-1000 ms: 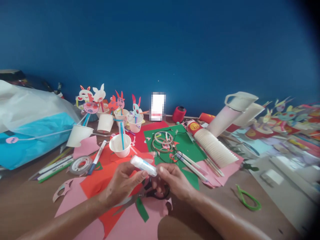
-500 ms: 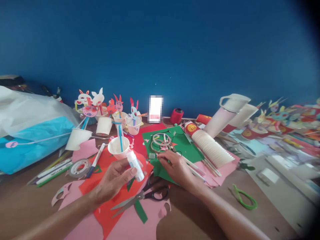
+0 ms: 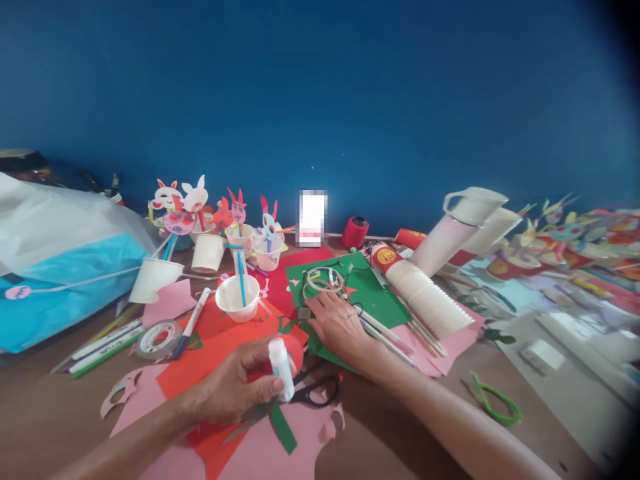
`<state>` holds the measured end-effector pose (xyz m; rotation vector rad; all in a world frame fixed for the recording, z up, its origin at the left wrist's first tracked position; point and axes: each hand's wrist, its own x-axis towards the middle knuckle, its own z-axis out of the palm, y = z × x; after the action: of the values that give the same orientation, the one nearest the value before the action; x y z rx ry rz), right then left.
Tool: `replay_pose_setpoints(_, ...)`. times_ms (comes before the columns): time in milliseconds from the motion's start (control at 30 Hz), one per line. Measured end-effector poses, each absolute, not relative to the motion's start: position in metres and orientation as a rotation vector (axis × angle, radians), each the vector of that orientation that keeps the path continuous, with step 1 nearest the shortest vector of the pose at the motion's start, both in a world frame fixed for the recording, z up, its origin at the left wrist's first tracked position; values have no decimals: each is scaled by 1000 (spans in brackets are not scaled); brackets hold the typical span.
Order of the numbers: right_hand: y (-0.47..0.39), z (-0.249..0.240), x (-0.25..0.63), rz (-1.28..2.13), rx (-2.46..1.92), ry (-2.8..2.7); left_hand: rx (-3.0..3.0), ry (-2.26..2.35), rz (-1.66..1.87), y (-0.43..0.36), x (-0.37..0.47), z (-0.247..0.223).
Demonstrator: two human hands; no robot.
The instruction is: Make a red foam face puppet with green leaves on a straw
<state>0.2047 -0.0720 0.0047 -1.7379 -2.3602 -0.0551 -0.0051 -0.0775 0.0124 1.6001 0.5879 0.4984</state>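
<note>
My left hand (image 3: 235, 380) is closed around a white glue stick (image 3: 281, 370), which stands nearly upright between thumb and fingers. Behind the stick shows part of a round red-orange paper piece (image 3: 294, 351); whether the hand holds it too is unclear. My right hand (image 3: 337, 327) lies fingers down on green paper (image 3: 377, 293), beside a coiled cable (image 3: 323, 280) and a small clear block (image 3: 304, 313). Nothing shows in its fingers. Under my left hand are scissors (image 3: 317, 392), partly hidden, with a green paper strip (image 3: 283, 429) beside them.
A white paper cup (image 3: 235, 303) with a blue straw stands ahead. Behind it are cups with paper animal faces (image 3: 239, 210). Tape (image 3: 159, 340) and markers lie left. Stacked cups (image 3: 425, 297), a leaning white jug (image 3: 450, 230) and a green pipe cleaner (image 3: 497, 403) are right.
My left hand has moved down and right with the glue stick, now over the scissors. The right hand has shifted slightly up and left, its fingers lower over the cable and green paper.
</note>
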Motion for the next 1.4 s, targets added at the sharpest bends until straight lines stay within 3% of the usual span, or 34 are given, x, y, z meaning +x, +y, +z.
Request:
replay_pose_setpoints(167, -69, 10, 208, 38, -1645, -2359, 1636, 568, 476, -75, -7, 12)
replay_pose_setpoints(333, -82, 40, 216, 607, -1357, -2177, 1754, 515, 402, -72, -8, 20)
replay_pose_setpoints(433, -87, 54, 220, 762, -1255, -2131, 1784, 540, 343, -72, -8, 24)
replay_pose_setpoints(967, -90, 63, 213, 851, -932, -2299, 1762, 535, 191, -68, -12, 28)
replay_pose_setpoints(1400, -92, 58, 204, 1028, -923, -2212, 1763, 535, 237, -73, -6, 26)
